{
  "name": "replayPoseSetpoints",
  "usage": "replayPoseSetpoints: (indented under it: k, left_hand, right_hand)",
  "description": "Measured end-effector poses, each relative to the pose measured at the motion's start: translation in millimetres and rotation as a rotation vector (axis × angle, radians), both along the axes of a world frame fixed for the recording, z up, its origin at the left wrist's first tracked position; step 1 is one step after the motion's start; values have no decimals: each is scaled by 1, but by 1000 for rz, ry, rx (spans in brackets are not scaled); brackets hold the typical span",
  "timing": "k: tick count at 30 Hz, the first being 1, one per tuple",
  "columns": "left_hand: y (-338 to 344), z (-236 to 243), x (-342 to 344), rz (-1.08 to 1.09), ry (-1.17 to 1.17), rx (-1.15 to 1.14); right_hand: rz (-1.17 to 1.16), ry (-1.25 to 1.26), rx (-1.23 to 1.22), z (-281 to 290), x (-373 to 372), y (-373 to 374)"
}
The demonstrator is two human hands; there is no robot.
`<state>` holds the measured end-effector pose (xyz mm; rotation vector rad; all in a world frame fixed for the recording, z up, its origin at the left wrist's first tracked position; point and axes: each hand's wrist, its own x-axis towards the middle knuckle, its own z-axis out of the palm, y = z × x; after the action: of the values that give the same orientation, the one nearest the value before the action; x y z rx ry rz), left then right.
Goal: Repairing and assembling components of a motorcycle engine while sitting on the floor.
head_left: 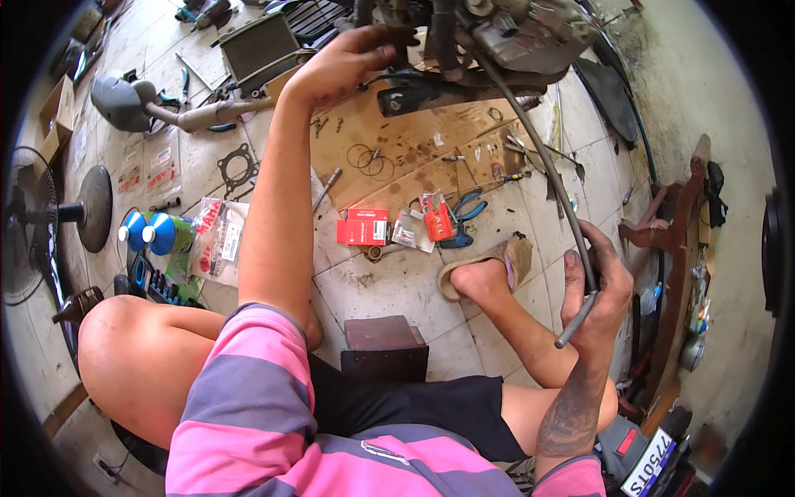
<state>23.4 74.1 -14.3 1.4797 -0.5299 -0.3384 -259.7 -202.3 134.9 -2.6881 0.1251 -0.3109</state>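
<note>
My left hand [356, 54] reaches into the dark underside of a vehicle's engine assembly [522, 33] at the top of the view, fingers curled among the parts; what they grip is hidden. My right hand [598, 282] is closed round the lower part of a long grey hose [538, 145], whose bent free end sticks out below the thumb toward the lower left. The hose runs up into the engine assembly. A thick black tube [422, 98] lies crosswise below that assembly, right of my left forearm.
Stained cardboard [373, 182] carries small fasteners and rings. Red boxes [360, 232], blue pliers [468, 207], a radiator [257, 58] and an exhaust [124, 103] lie about. A fan [95, 207] and blue bottles [161, 236] stand left, a dark block [385, 356] before me, a wooden frame [671, 240] right.
</note>
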Motion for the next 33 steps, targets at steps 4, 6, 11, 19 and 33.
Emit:
replayPoseSetpoints:
  k: [4,6,11,19,33]
  left_hand:
    - [-4,1,-6,-33,-196,367]
    - [-19,6,-10,45,-271,531]
    - [-30,18,-9,110,-333,640]
    - [-20,13,-6,123,-454,544]
    - [-41,23,17,-2,-699,895]
  right_hand:
    - [1,13,-5,1,0,2]
    - [-30,43,3,2,0,3]
    - [-41,120,-6,6,-4,6]
    - [-21,93,-45,5,-2,13]
    - [1,60,-78,4,-5,13]
